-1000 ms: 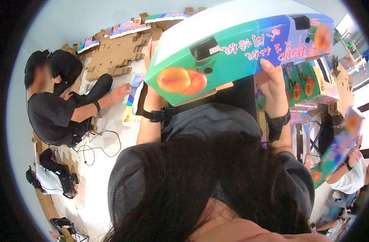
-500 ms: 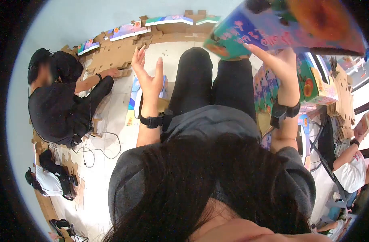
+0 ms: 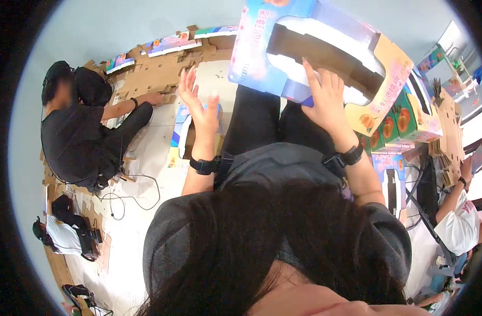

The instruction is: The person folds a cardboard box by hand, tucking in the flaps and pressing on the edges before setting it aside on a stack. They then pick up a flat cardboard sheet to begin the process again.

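Note:
A printed cardboard fruit box, blue and pink on one end and yellow on the other, is up in front of my knees. A large cut-out window faces me and shows brown card inside. My right hand grips its near edge, with the fingers reaching over the window. The thumb side is partly hidden. To the left of the box, my left hand is raised with its fingers apart and nothing in it. Below that hand, another printed box stands on the floor.
Green boxes with peach prints are stacked at my right, beside upright brown cardboard sheets. A person in black sits at the left near flat cardboard. A cable crosses the floor. Another person's arm shows far right.
The box has swung left and turned, so its cut-out window now faces me instead of a printed side. My right hand has moved left with it. My left hand stays raised, barely shifted.

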